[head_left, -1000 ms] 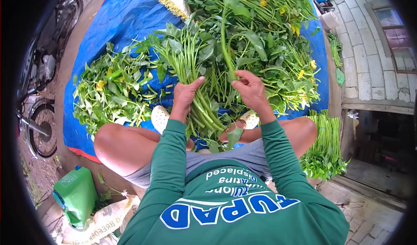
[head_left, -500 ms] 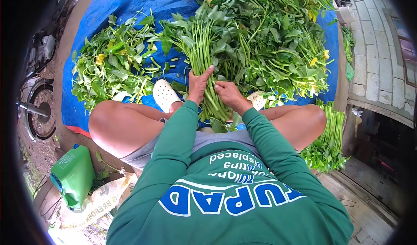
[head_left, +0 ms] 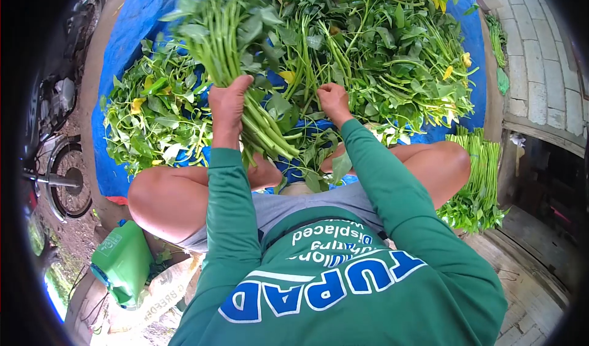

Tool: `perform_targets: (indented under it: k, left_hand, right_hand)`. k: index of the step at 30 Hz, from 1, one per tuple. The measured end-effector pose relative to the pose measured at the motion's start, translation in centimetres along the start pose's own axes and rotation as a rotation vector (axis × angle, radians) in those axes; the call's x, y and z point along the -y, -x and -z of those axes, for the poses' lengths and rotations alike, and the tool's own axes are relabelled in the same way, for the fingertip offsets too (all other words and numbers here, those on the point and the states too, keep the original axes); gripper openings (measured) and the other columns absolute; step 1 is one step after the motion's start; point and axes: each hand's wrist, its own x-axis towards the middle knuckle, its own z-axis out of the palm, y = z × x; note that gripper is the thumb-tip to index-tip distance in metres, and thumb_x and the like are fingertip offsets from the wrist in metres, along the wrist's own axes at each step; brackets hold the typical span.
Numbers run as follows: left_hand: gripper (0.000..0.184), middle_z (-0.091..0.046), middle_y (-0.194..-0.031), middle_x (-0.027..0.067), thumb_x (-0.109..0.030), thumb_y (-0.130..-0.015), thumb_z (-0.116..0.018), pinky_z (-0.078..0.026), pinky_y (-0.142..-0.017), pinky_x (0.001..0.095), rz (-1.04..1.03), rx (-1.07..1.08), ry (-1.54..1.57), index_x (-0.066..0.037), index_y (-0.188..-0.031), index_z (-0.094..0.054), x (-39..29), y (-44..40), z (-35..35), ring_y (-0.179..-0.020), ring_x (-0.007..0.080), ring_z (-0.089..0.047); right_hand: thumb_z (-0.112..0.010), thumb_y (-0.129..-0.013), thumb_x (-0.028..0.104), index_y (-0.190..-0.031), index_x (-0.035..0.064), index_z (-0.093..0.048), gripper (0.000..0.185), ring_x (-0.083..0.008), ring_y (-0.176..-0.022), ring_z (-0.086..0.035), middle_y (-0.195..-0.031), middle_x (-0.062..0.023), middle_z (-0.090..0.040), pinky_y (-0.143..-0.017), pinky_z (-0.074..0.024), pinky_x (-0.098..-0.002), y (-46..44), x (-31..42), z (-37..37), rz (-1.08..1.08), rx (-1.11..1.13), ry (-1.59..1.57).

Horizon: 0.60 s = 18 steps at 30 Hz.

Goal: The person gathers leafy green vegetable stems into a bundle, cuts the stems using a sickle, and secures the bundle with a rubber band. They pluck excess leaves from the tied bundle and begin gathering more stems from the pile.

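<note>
My left hand (head_left: 229, 103) is wrapped round a thick bunch of leafy green stems (head_left: 222, 45), its leaves up and cut ends pointing down to the right. To the right, my right hand (head_left: 334, 102) has its fingers pressed together at the edge of the large heap of greens (head_left: 392, 57); what it pinches, if anything, is too small to tell. A smaller pile of loose leaves (head_left: 165, 116) lies to the left of the bunch, on the blue tarp (head_left: 113, 156).
Neatly stacked stems (head_left: 478, 174) lie beside my right knee. A green jug (head_left: 126, 263) and a printed sack (head_left: 153, 303) are at the lower left. A motorcycle (head_left: 61, 174) stands at the left, and a block wall (head_left: 540, 70) at the right.
My left hand has carried the bunch left, away from my right hand. My right hand has left the bunch's stems and is now over by the heap.
</note>
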Motion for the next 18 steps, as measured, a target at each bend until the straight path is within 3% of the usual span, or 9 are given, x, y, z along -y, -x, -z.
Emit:
perform_targets:
  k: [3,6,7,10,11,14,16,18]
  left_hand:
    - [0.024,-0.071,-0.086,0.0036,-0.016,-0.085,-0.087,-0.053,-0.065,0.0326,-0.034,-0.062,0.063,-0.002,-0.1,-0.076,-2.8,1.2,-0.2,-0.07,0.0148,-0.065]
    - [0.023,-0.07,-0.084,0.0036,-0.016,-0.085,-0.088,-0.052,-0.064,0.0328,-0.016,-0.056,0.139,-0.003,-0.097,-0.075,-2.9,2.0,-0.4,-0.07,0.0149,-0.065]
    - [0.022,-0.07,-0.084,0.0036,-0.016,-0.085,-0.088,-0.053,-0.065,0.0323,0.0,-0.03,0.151,-0.003,-0.096,-0.074,-2.3,1.7,-0.2,-0.07,0.0147,-0.065]
    - [0.022,-0.07,-0.082,0.0036,-0.017,-0.085,-0.088,-0.052,-0.064,0.032,0.126,-0.013,0.151,-0.003,-0.095,-0.074,-1.6,2.3,0.0,-0.068,0.0149,-0.065]
    - [0.024,-0.07,-0.081,0.0035,-0.019,-0.084,-0.089,-0.053,-0.063,0.0324,0.126,-0.024,0.11,-0.003,-0.094,-0.075,-1.1,2.0,0.2,-0.067,0.015,-0.065]
    - [0.025,-0.07,-0.08,0.0038,-0.02,-0.084,-0.089,-0.053,-0.062,0.0326,0.213,0.014,0.15,-0.002,-0.095,-0.075,-0.1,1.6,-0.1,-0.067,0.0153,-0.066]
    - [0.027,-0.07,-0.08,0.0041,-0.02,-0.084,-0.089,-0.053,-0.06,0.0325,0.2,0.011,0.16,-0.002,-0.097,-0.075,0.4,1.4,-0.9,-0.066,0.0159,-0.066]
    - [0.027,-0.07,-0.081,0.0045,-0.02,-0.084,-0.089,-0.053,-0.06,0.0325,0.185,0.027,0.163,-0.002,-0.097,-0.075,0.4,1.7,-1.2,-0.065,0.0164,-0.066]
  right_hand:
    - [-0.073,-0.09,0.034,-0.104,0.0055,-0.08,0.033,-0.0406,-0.101,-0.074,-0.108,-0.0196,-0.079,-0.092,-0.0587,-0.0477,-0.6,2.7,-1.2,-0.084,-0.043,0.062]
    - [-0.072,-0.09,0.034,-0.114,0.0059,-0.076,0.038,-0.0427,-0.109,-0.071,-0.118,-0.021,-0.076,-0.097,-0.0561,-0.0503,-1.4,4.3,-2.9,-0.011,-0.158,0.186]
    - [-0.072,-0.09,0.035,-0.123,0.0071,-0.073,0.044,-0.0441,-0.116,-0.068,-0.127,-0.0223,-0.072,-0.101,-0.0537,-0.0511,-1.9,4.4,-2.6,0.0,-0.089,0.189]
    - [-0.076,-0.089,0.036,-0.12,0.0072,-0.075,0.043,-0.0429,-0.106,-0.072,-0.114,-0.022,-0.077,-0.096,-0.0564,-0.0483,-4.0,4.3,-1.9,0.039,-0.113,0.209]
    - [-0.076,-0.09,0.03,-0.119,0.0038,-0.073,0.04,-0.0373,-0.099,-0.074,-0.106,-0.0185,-0.078,-0.092,-0.0576,-0.0452,-4.5,4.1,-1.5,0.018,-0.129,0.132]
    - [-0.071,-0.096,0.021,-0.121,0.0004,-0.07,0.032,-0.0301,-0.101,-0.074,-0.111,-0.0204,-0.076,-0.093,-0.058,-0.0438,-3.6,7.0,3.5,-0.008,-0.015,-0.083]
    - [-0.077,-0.099,0.018,-0.122,-0.0033,-0.069,0.033,-0.0136,-0.08,-0.068,-0.097,-0.0064,-0.076,-0.072,-0.0569,-0.0301,-4.2,7.8,6.3,0.096,0.084,-0.374]
    - [-0.076,-0.101,0.018,-0.129,-0.0019,-0.069,0.035,-0.0062,-0.076,-0.063,-0.097,-0.0014,-0.074,-0.065,-0.0502,-0.0228,-1.7,11.8,11.1,-0.037,0.227,-0.553]
